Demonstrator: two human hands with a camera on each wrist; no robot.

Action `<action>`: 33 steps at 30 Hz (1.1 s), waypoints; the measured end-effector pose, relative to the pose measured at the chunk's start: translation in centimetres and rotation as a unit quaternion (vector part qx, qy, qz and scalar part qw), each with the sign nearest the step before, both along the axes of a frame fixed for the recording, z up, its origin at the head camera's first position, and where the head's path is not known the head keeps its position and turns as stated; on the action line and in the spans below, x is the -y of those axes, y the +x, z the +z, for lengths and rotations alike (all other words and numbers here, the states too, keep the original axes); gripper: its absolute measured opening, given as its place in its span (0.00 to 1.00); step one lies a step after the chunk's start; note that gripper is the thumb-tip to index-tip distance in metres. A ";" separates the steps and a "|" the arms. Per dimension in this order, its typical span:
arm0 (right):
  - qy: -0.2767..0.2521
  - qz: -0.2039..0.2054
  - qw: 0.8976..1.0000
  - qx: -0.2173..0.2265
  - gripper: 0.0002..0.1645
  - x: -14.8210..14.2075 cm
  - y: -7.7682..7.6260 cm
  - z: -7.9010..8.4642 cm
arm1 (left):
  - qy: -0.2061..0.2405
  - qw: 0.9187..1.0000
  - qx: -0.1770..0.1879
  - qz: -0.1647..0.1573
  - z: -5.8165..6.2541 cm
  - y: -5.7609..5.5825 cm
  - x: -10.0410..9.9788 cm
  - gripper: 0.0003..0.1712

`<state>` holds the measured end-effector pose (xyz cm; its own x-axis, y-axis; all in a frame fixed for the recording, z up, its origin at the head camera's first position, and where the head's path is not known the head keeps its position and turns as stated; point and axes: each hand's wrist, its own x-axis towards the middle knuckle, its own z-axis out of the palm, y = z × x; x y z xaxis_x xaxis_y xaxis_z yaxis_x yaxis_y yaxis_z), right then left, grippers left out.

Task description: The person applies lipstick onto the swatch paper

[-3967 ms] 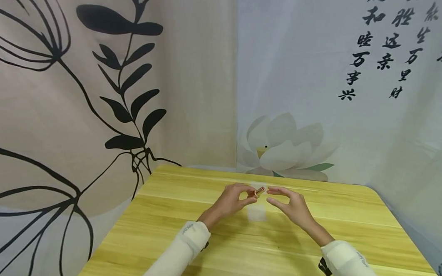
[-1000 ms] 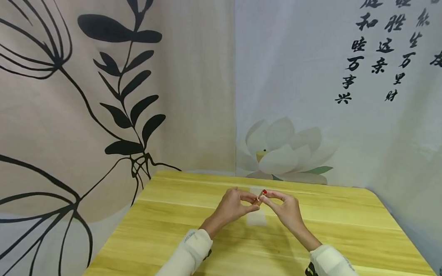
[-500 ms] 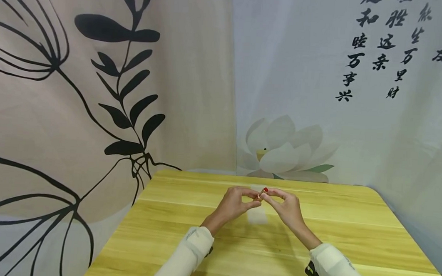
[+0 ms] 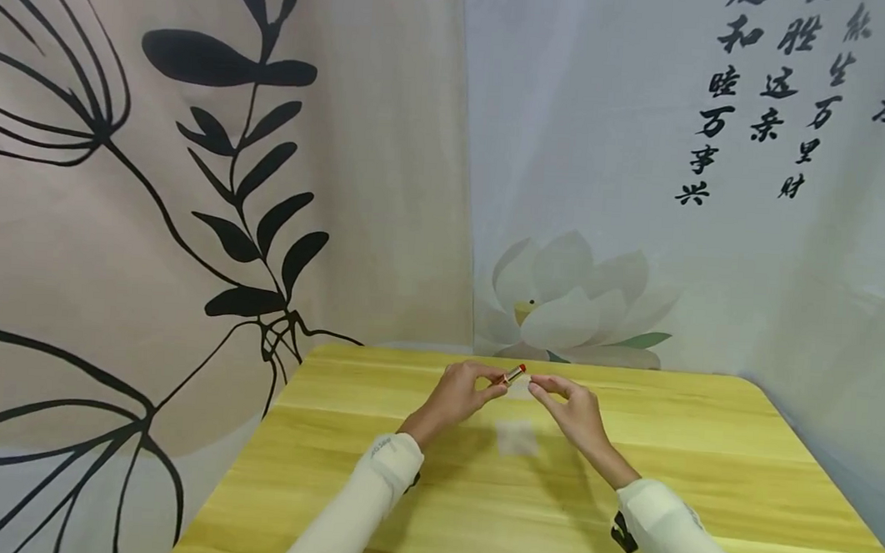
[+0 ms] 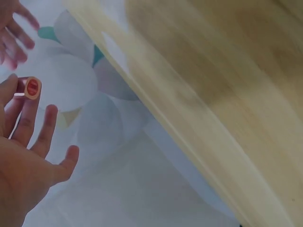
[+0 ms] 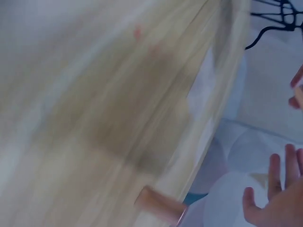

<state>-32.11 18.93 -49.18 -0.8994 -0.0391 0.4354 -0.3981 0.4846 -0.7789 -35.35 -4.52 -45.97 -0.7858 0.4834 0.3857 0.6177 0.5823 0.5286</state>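
Note:
In the head view, my left hand (image 4: 457,398) pinches a lipstick (image 4: 514,374) between thumb and fingers above the far part of the table. Its gold-coloured tube slants up to the right, and a red tip shows. From the left wrist view, the red end of the lipstick (image 5: 32,88) faces the camera inside a peach-coloured rim. My right hand (image 4: 576,413) hovers just to the right, apart from the lipstick. Its thumb and index fingertips are close together, with nothing visible between them. In the right wrist view, several fingers of my right hand (image 6: 279,198) are spread loosely.
The yellow wooden table (image 4: 550,508) lies under both hands. A pale square patch (image 4: 517,437) marks its surface. A patterned curtain (image 4: 387,182) stands behind the table. In the right wrist view, a blurred brownish shape (image 6: 160,206) shows near the table edge; I cannot tell what it is.
Four seconds ago no red tip showed on the lipstick. Later my right fingers gripped it and red showed; now they have let go, and my left hand has shifted slightly left with it.

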 end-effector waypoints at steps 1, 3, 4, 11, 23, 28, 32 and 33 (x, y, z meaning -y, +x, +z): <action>0.009 0.000 1.000 -0.006 0.18 -0.2 -0.4 -0.2 | -0.005 1.000 0.002 0.007 0.0 -0.3 0.2 0.14; 0.034 -0.001 0.999 -0.020 0.17 -0.7 -1.2 -0.7 | -0.013 1.000 0.009 0.016 -0.2 -0.9 0.5 0.15; 0.049 -0.004 0.998 -0.026 0.16 -0.9 -1.6 -0.9 | -0.014 1.000 0.016 0.018 -0.3 -1.2 0.7 0.16; 0.136 -0.014 0.991 -0.003 0.19 -2.0 -4.4 -2.3 | -0.036 0.999 0.017 0.028 -1.4 -3.0 1.1 0.15; 0.204 -0.011 0.973 0.107 0.25 -1.1 -7.3 -4.4 | -0.094 0.994 0.014 0.047 -3.8 -6.4 -0.3 0.10; 0.244 -0.013 0.966 0.087 0.26 -0.2 -7.3 -5.3 | -0.118 0.991 0.005 0.061 -4.6 -7.0 -0.9 0.10; 0.266 -0.021 0.960 0.079 0.25 -0.1 -7.4 -5.4 | -0.129 0.988 0.019 0.078 -4.9 -7.3 -1.4 0.10; 0.272 -0.025 0.959 0.075 0.25 -0.2 -7.4 -5.4 | -0.128 0.988 0.022 0.080 -5.0 -7.4 -1.6 0.10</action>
<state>-39.52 19.11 -54.59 -0.9571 -0.1784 0.2284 -0.2666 0.8510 -0.4525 -42.80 -2.95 -50.94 -0.8731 0.4297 0.2306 0.4872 0.7884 0.3756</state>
